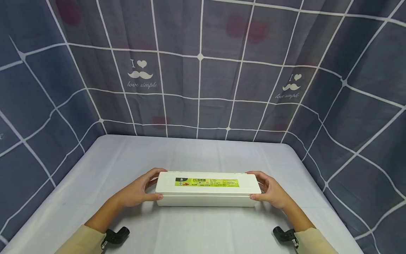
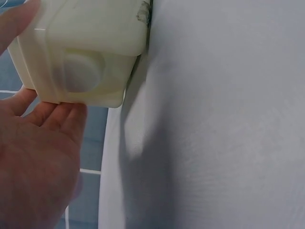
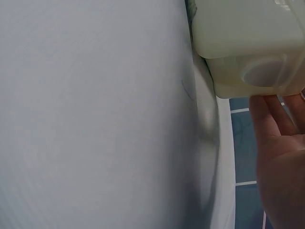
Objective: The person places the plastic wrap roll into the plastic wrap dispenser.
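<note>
A long white cling film box (image 1: 206, 201) with a yellow-green label (image 1: 206, 182) on its lid lies crosswise at the middle of the table, lid down flat. My left hand (image 1: 139, 190) grips its left end, thumb at the front corner and fingers behind the back edge. At the other end my right hand (image 1: 271, 190) holds it the same way. In the left wrist view, a pale round shape shows in the end wall of the box (image 2: 114, 86). A similar round shape marks the box's right end (image 3: 228, 78) in the right wrist view.
A white cloth (image 1: 196, 155) covers the table. Dark grey-blue curtains (image 1: 180, 74) with white grid lines stand behind it and along both sides. Black camera mounts (image 1: 117, 235) stick out at the beige sleeves (image 1: 83, 241).
</note>
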The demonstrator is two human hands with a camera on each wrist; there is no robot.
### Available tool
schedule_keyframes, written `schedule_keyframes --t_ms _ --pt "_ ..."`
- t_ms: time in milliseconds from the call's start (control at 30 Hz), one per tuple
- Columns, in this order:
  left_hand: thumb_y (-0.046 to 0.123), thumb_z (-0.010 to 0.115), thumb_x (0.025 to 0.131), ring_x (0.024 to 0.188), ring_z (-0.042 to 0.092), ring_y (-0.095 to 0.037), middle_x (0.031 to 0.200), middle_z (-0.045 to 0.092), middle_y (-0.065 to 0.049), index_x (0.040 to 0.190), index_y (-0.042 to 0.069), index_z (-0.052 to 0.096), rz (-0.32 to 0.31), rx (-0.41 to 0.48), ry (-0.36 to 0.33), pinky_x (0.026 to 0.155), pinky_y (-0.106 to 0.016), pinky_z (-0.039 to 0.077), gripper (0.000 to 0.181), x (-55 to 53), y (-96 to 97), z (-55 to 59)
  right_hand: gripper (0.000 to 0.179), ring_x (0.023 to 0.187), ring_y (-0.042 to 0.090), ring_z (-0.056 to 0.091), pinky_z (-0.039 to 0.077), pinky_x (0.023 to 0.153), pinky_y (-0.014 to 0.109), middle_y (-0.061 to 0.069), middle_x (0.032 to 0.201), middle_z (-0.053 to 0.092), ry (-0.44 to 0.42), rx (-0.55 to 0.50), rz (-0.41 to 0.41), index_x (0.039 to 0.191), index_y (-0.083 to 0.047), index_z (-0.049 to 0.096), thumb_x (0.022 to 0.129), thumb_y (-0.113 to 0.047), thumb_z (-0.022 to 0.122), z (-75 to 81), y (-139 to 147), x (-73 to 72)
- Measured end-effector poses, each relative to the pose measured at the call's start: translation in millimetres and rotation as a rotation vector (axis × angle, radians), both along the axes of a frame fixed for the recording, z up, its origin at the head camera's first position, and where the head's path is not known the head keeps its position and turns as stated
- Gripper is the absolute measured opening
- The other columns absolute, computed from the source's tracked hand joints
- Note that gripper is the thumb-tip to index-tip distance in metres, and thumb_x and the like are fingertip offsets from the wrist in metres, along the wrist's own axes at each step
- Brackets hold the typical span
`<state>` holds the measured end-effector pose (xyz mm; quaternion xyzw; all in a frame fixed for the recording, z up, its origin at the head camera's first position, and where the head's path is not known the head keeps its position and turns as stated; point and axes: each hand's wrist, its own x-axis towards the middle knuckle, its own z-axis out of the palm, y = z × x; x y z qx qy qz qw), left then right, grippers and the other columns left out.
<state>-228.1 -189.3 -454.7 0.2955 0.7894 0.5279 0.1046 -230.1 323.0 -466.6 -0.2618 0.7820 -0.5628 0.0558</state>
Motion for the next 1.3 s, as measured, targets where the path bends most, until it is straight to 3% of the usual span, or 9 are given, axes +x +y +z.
schedule_keyframes --t_ms 567,767,1133,1300 --pt "0.025 0.086 0.083 0.139 0.045 -0.003 0.147 0.051 -0.001 0.146 0.022 0.045 0.025 -0.038 0.002 0.113 -0.009 0.033 0.075 -3.4 -0.6 2.7 0.077 0.118 0.008 0.065 0.056 0.094 0.02 0.028 0.142 0.053 -0.022 -0.017 -0.01 0.146 0.004 0.047 0.079 0.003 0.083 1.8 -2.0 -3.1" --pt "0.022 0.086 0.084 0.138 0.046 -0.003 0.146 0.051 -0.002 0.146 0.019 0.045 0.011 -0.014 -0.006 0.113 -0.009 0.033 0.074 -2.4 -2.5 1.0 0.076 0.118 0.007 0.065 0.055 0.095 0.019 0.025 0.141 0.054 -0.02 -0.005 -0.004 0.147 0.002 0.046 0.08 0.001 0.083 0.7 -2.0 -1.2" --pt "0.017 0.087 0.082 0.138 0.046 0.002 0.15 0.049 -0.007 0.149 0.015 0.044 0.006 0.032 -0.021 0.112 -0.008 0.034 0.08 -0.3 -2.7 2.7 0.08 0.126 0.007 0.06 0.053 0.099 0.02 0.017 0.147 0.054 -0.036 -0.051 0.071 0.15 0.007 0.041 0.08 0.007 0.079 1.8 5.0 -2.9" --pt "0.015 0.088 0.08 0.14 0.045 0.003 0.153 0.05 -0.007 0.151 0.012 0.045 0.011 0.046 -0.002 0.113 -0.01 0.035 0.083 -1.6 -4.8 0.4 0.083 0.134 0.003 0.054 0.05 0.104 0.019 0.026 0.158 0.04 -0.033 -0.041 0.057 0.15 0.007 0.041 0.078 0.005 0.082 2.0 5.7 -2.9"
